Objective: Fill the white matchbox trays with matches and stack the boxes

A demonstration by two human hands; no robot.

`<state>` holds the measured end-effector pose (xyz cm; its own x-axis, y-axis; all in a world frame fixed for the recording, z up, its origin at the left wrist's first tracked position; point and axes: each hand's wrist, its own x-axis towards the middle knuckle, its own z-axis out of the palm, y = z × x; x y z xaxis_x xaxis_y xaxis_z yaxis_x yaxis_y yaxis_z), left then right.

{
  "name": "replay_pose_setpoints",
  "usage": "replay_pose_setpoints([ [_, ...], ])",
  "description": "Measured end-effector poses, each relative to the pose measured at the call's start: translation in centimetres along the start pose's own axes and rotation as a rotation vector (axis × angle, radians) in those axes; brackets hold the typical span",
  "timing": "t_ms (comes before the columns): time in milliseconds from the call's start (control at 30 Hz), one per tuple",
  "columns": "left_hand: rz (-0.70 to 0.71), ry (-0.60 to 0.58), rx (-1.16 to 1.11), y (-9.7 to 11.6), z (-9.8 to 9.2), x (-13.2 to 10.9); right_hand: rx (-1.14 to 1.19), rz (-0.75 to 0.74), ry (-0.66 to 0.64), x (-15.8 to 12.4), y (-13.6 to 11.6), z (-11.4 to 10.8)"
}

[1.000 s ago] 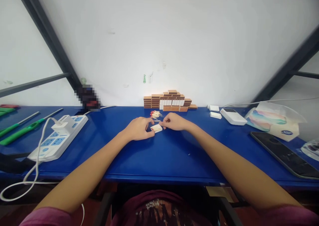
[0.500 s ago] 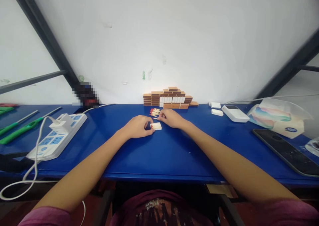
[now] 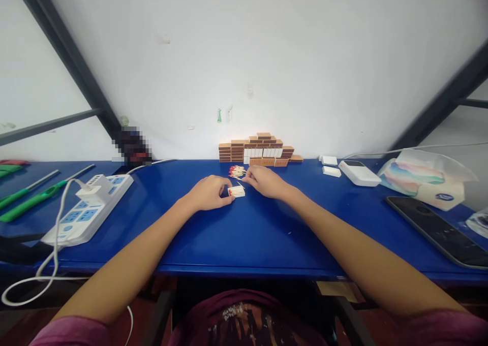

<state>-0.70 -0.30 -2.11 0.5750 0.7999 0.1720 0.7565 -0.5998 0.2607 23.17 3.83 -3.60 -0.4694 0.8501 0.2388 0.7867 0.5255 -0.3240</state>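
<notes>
My left hand (image 3: 211, 192) is closed around the left end of a small white matchbox tray (image 3: 239, 194), thumb in front and fingers behind. Some red-tipped matches lie inside the tray, and one thin stick pokes up at its back edge. Just behind it, a loose pile of red-headed matches (image 3: 237, 171) rests on the blue table. My right hand (image 3: 264, 181) is at the right side of this pile, thumb and forefinger pinched on what looks like a match, mostly hidden by the fingertips.
Brown matchboxes (image 3: 263, 145) and white trays are stacked against the wall. To the left are a power strip (image 3: 86, 211) with a white cable and green-handled tools (image 3: 36, 199). On the right are small white boxes (image 3: 331, 171), a white device (image 3: 359, 173), a tissue pack (image 3: 427, 178) and a phone (image 3: 438, 229).
The tray in my left hand has shifted slightly left and back, and a stick now shows at its rear edge. My right hand has barely moved, staying by the pile.
</notes>
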Motion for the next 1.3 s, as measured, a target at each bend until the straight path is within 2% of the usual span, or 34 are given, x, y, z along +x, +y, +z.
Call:
replay_pose_setpoints([
  [233,0.006,-0.01,0.001,0.3,-0.1,0.0,-0.029,0.08,-0.057,-0.2,-1.1,0.9],
  [933,0.024,-0.002,-0.013,0.0,-0.1,-0.1,0.032,0.144,-0.085,-0.1,-1.6,0.0],
  [1100,0.008,-0.009,-0.029,0.1,-0.2,-0.1,0.003,0.108,-0.12,-0.3,-1.6,0.0],
  [1300,0.019,-0.014,-0.044,0.1,-0.2,0.0,-0.004,-0.021,-0.03,-0.5,-1.3,-0.2],
])
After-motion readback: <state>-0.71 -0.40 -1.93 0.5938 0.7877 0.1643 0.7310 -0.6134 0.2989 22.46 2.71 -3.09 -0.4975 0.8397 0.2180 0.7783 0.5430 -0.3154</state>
